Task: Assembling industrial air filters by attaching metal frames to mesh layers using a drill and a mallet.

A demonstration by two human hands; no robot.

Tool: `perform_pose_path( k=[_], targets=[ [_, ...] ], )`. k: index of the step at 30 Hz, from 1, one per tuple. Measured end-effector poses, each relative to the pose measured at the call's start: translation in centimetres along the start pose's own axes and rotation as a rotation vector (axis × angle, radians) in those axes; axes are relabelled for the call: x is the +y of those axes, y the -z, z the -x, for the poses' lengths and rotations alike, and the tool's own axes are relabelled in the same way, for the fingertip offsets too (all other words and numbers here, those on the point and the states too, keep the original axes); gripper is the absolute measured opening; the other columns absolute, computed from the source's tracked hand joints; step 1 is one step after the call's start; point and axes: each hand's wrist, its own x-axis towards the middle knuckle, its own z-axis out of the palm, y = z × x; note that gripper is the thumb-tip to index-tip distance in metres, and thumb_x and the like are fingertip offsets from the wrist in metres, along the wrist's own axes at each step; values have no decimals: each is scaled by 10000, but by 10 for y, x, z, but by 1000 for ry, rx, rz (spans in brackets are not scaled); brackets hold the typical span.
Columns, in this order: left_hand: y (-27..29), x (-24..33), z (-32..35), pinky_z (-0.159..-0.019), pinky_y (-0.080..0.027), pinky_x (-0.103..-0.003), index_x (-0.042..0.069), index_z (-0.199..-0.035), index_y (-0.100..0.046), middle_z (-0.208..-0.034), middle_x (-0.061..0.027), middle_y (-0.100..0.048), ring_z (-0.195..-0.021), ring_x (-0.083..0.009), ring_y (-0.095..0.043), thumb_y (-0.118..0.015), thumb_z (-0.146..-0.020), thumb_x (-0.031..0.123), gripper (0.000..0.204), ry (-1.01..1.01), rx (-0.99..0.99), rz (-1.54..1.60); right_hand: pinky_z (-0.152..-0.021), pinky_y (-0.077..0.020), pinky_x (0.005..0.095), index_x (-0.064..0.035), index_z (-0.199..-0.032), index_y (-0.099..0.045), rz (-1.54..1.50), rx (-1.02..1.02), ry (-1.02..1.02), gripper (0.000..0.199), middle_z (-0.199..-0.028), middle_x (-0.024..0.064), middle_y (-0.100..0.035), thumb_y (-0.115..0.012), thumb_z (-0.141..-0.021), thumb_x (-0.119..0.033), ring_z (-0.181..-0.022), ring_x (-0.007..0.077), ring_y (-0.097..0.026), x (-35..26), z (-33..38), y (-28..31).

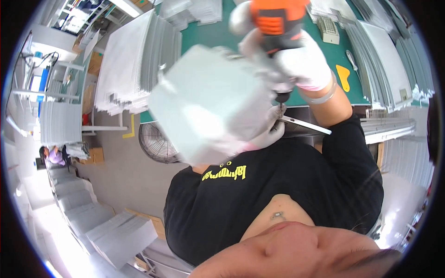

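My right hand (303, 60), in a white glove, grips an orange and black power drill (278, 21). The drill points toward me, its dark chuck (282, 96) right at the fingertips of my left hand (268, 133). That hand is gloved too, its fingers closed at the end of a thin white strip (308, 125) that sticks out to the right. A pale grey-white panel (208, 99), smeared by motion, covers my left forearm and lies against that hand. Whether the strip and panel are joined I cannot tell.
On the green table (340, 51) lie a yellow scraper (343, 77), a screwdriver (352, 60) and a beige box (328, 30). Stacked panels stand left (125, 60) and right (384, 60). A round fan (155, 143) is below the table's edge. A person (55, 156) is far left.
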Motion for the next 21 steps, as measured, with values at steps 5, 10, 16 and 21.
perform_pose_path(
  k=[5, 10, 16, 21],
  targets=[
    [-3, -20, 9, -724, -443, -436, 88, -948, -663, -840, -74, -585, -793, -289, -587, -677, -753, 204, 228, 15, 138, -111, -477, -406, 187, 18, -1238, -454, -229, -17, 1, 697, -674, -17, -495, -837, -775, -334, -507, 37, -475, 34, -11, 21],
    [-20, -28, 3, -712, -411, -436, 106, -884, -625, -794, -59, -541, -743, -280, -556, -669, -735, 264, 221, -136, 177, -103, -572, -466, 201, -10, -1097, -495, -396, -177, -63, 511, -757, 25, -586, -824, -798, -262, -636, 71, -575, 10, 5, 25],
    [-5, -14, -13, -728, -400, -450, 105, -757, -616, -773, -58, -563, -747, -279, -570, -672, -710, 311, 219, -52, 30, -174, -607, -492, 217, 1, -1086, -529, -291, 407, 108, 418, -791, 47, -626, -775, -836, -226, -668, 101, -608, -2, 0, 29],
    [-3, -18, -11, -735, -402, -452, 114, -807, -644, -743, -70, -566, -761, -289, -583, -721, -707, 324, 245, 64, 164, -177, -886, -526, 361, -30, -1256, -625, -287, 41, 231, 318, -1127, 71, -696, -569, -989, -193, -914, 174, -681, -52, -3, 108]
  ],
)
